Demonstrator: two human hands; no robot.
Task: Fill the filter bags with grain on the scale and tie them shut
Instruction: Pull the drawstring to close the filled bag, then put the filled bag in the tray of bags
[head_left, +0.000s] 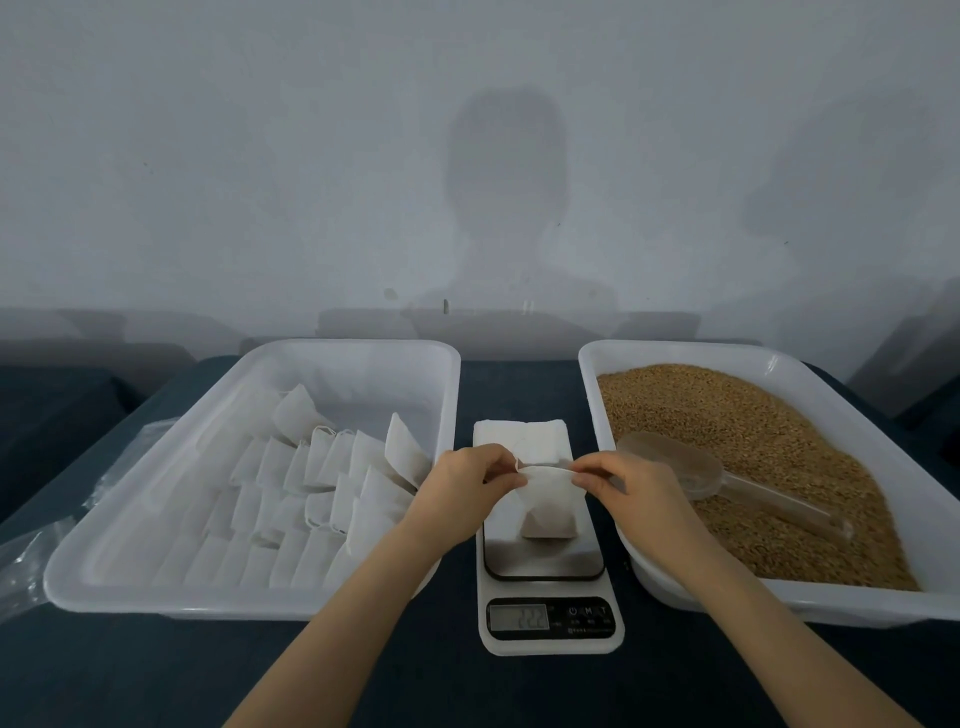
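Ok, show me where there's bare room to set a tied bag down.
Bare cloth in front of the bag tray, left of the scale; the same in front of the grain tray. A narrow strip between trays, behind the scale. Both trays are mostly full.

We take this for a small hand-packing station in a plain room: a bare pale wall (208, 156) at the far side, and a dark cloth-covered table (156, 675) with a digital scale (550, 642) between a left tray (358, 345) of filter bags (322, 467) and a right tray (675, 347) of grain (727, 415).
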